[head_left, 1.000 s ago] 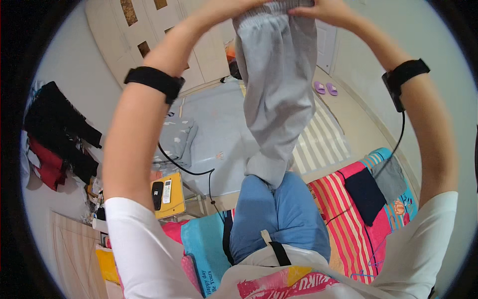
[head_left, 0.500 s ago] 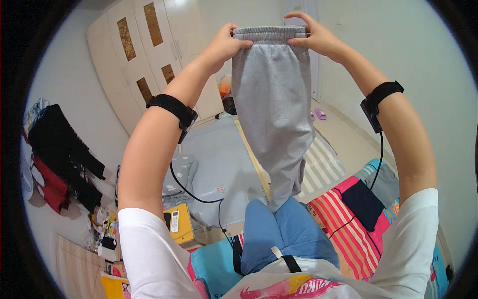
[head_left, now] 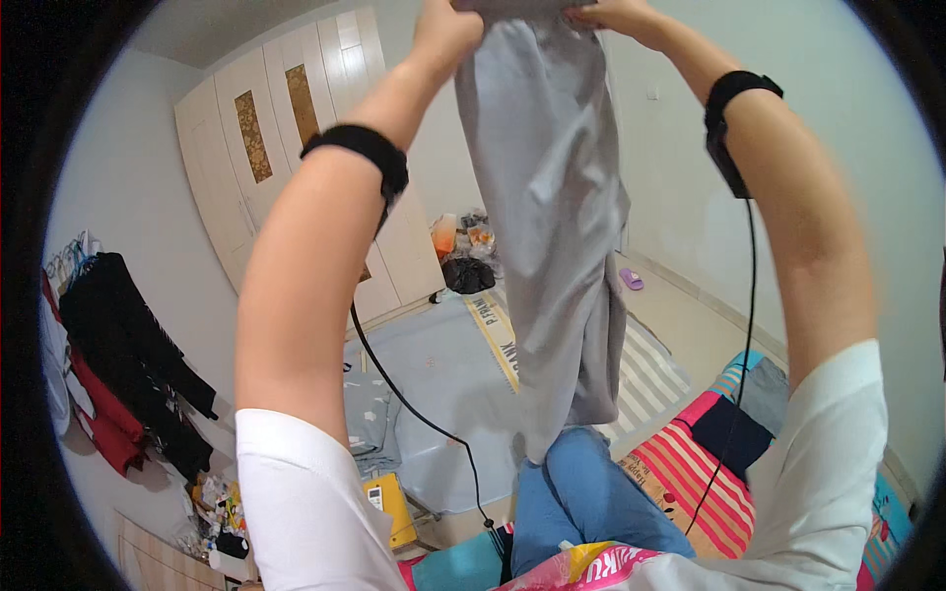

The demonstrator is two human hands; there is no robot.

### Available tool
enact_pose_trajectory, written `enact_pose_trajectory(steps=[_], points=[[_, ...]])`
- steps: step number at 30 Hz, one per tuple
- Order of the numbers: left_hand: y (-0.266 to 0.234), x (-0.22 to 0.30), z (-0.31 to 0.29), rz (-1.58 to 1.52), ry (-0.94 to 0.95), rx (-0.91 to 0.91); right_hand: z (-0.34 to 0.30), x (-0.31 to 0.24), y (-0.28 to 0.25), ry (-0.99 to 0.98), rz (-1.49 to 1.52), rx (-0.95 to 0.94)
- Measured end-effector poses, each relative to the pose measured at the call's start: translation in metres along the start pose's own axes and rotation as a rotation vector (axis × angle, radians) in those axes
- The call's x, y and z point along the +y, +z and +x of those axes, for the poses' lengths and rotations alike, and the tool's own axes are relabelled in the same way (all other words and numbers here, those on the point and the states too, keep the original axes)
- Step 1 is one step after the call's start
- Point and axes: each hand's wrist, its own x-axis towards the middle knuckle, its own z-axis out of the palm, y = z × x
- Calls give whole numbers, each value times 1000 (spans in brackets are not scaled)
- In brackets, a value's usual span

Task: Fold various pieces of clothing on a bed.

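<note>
A pair of grey sweatpants (head_left: 542, 148) hangs lengthwise in front of me, its waistband at the top edge of the view. My left hand (head_left: 448, 32) is closed on the left end of the waistband. At the other end, my right hand (head_left: 623, 16) grips the band between thumb and fingers; both hands are partly cut off by the edge. The legs of the pants drop in folds, and their lower ends reach my knees in blue jeans (head_left: 581, 483).
I sit on a bed with a striped colourful cover (head_left: 680, 473), a dark folded cloth (head_left: 731, 433) on it. Ahead lie a grey floor mat (head_left: 434, 394) and a black bag (head_left: 467, 276). A yellow stool (head_left: 392, 507) stands left; clothes (head_left: 128, 335) hang by a white wardrobe (head_left: 222, 167).
Both hands have lifted the sweatpants higher, so the waistband now meets the top of the view. The legs hang straighter, and my view has tilted.
</note>
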Motion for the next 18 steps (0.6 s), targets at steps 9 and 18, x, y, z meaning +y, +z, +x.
enact_pose_trajectory(steps=[9,18], points=[[-24,22,10,-21,-82,302,-62,-33,68,183,408,-38],[-24,0,-39,-41,-448,-55,-73,26,74,282,331,-14]])
